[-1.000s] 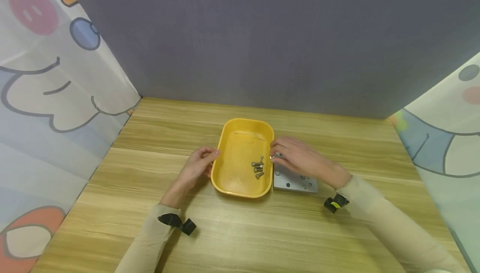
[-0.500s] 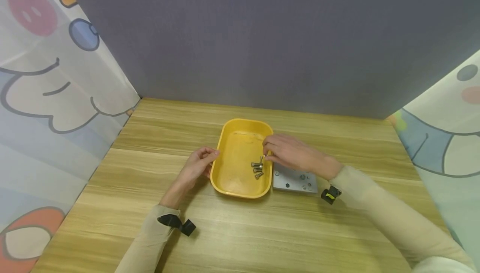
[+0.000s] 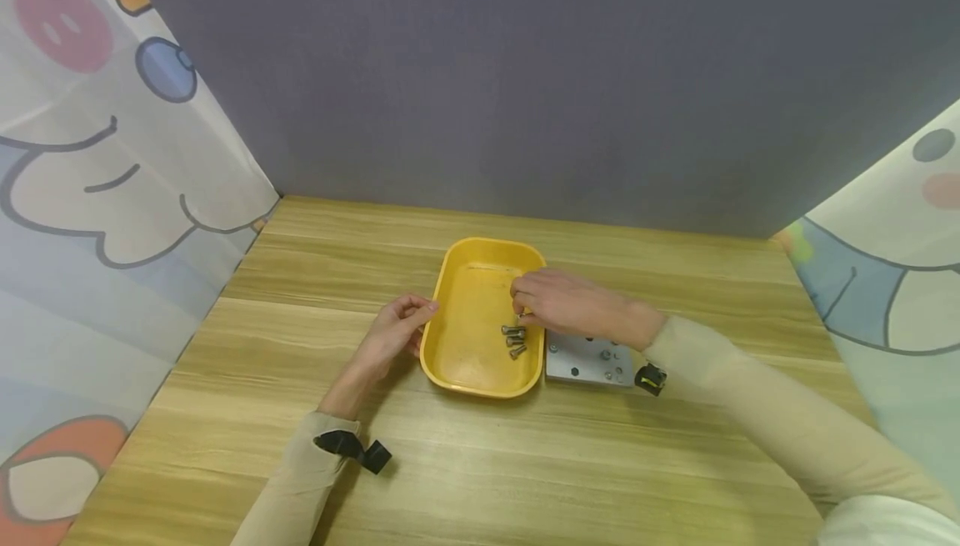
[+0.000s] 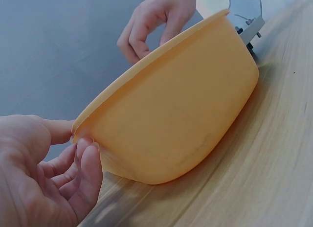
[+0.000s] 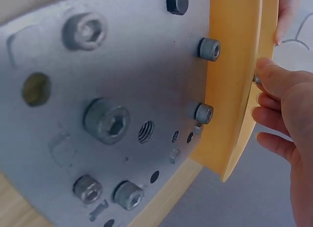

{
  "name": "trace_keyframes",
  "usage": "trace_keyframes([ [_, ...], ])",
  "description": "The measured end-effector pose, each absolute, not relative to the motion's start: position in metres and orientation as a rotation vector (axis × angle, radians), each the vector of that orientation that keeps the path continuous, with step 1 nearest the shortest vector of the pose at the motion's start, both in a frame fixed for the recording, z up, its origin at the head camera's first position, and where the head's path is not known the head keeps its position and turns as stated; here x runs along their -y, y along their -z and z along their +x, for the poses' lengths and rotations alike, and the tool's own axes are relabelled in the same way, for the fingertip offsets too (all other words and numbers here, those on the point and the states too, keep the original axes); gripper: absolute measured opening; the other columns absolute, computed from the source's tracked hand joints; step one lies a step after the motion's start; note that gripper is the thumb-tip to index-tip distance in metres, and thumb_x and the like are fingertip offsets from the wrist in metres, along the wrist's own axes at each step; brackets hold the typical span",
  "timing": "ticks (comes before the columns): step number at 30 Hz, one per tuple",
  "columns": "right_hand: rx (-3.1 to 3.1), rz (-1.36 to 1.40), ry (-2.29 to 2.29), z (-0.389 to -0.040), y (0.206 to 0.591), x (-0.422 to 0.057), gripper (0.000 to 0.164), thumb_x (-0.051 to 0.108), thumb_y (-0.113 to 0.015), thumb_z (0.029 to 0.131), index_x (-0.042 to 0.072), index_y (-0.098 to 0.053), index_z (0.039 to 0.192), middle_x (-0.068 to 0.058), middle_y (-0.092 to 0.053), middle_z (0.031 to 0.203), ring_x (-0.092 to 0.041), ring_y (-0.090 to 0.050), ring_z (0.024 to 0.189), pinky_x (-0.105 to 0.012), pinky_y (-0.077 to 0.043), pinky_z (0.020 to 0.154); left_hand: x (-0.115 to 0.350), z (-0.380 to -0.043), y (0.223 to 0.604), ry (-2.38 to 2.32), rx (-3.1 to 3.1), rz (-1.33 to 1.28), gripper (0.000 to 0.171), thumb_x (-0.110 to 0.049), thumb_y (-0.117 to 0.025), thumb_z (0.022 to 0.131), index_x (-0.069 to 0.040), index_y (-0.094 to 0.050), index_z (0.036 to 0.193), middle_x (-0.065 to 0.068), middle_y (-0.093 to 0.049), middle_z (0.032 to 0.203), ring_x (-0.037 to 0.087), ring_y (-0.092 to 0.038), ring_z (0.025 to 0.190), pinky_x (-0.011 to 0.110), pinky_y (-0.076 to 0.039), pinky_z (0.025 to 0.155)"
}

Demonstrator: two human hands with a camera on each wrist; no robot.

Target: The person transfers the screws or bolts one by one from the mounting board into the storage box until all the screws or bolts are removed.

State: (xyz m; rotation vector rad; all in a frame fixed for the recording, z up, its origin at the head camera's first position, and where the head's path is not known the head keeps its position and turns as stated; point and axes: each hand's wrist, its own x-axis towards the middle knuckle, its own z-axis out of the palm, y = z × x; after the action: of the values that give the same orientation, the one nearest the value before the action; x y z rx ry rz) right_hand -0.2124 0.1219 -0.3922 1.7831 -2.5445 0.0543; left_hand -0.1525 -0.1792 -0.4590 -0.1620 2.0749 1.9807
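A yellow plastic tray (image 3: 468, 346) stands on the wooden table, with several socket-head screws (image 3: 515, 339) lying inside near its right wall. My left hand (image 3: 396, 328) pinches the tray's left rim, thumb above and curled fingers against the outer wall in the left wrist view. My right hand (image 3: 566, 303) reaches over the right rim, fingers bent down above the screws. In the right wrist view a small metal screw (image 5: 256, 79) shows at its thumb tip, mostly hidden by the fingers. Right beside the tray lies a grey metal plate (image 3: 581, 354), partly under the right hand.
Socket-head screws (image 5: 106, 120) stick up from the plate, among open holes (image 5: 145, 131), some threaded. The wooden table (image 3: 480, 463) reaches back to a grey panel (image 3: 480, 87). Cartoon-printed curtains (image 3: 67, 171) hang at both sides.
My right hand has moved left from above the plate, across the tray's right rim to over the screws, carrying a small screw. The left hand and the tray have barely moved.
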Motion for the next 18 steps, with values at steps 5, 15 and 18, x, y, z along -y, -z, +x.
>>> trace_keyframes([
  [5, 2.561, 1.805, 0.028, -0.213, 0.392, -0.116, 0.013, 0.025, -0.07, 0.101, 0.013, -0.068, 0.103, 0.001, -0.059, 0.102, -0.017, -0.059, 0.097, -0.035, -0.055, 0.091, 0.18, -0.151, 0.459, -1.981, -2.076, -0.159, 0.038, -0.025, -0.064, 0.104, 0.007, -0.055, 0.122, 0.004, -0.067, 0.086, 0.009, -0.06, 0.054, 0.024, -0.055, 0.049],
  [15, 2.597, 1.861, 0.231, -0.215, 0.396, -0.106, 0.017, 0.031, -0.068, 0.101, 0.015, -0.068, 0.1, 0.003, -0.057, 0.102, -0.015, -0.057, 0.096, -0.034, -0.053, 0.093, 0.18, -0.152, 0.46, -1.979, -2.075, -0.179, 0.039, -0.026, -0.064, 0.104, 0.007, -0.056, 0.122, 0.005, -0.068, 0.087, 0.009, -0.06, 0.054, 0.024, -0.056, 0.049],
  [18, 2.543, 1.881, 0.291, -0.216, 0.397, -0.103, 0.018, 0.031, -0.069, 0.1, 0.012, -0.068, 0.099, 0.001, -0.058, 0.102, -0.016, -0.057, 0.096, -0.035, -0.053, 0.094, 0.18, -0.152, 0.46, -1.975, -2.078, -0.184, 0.039, -0.026, -0.065, 0.104, 0.007, -0.056, 0.122, 0.005, -0.068, 0.086, 0.01, -0.06, 0.054, 0.025, -0.055, 0.049],
])
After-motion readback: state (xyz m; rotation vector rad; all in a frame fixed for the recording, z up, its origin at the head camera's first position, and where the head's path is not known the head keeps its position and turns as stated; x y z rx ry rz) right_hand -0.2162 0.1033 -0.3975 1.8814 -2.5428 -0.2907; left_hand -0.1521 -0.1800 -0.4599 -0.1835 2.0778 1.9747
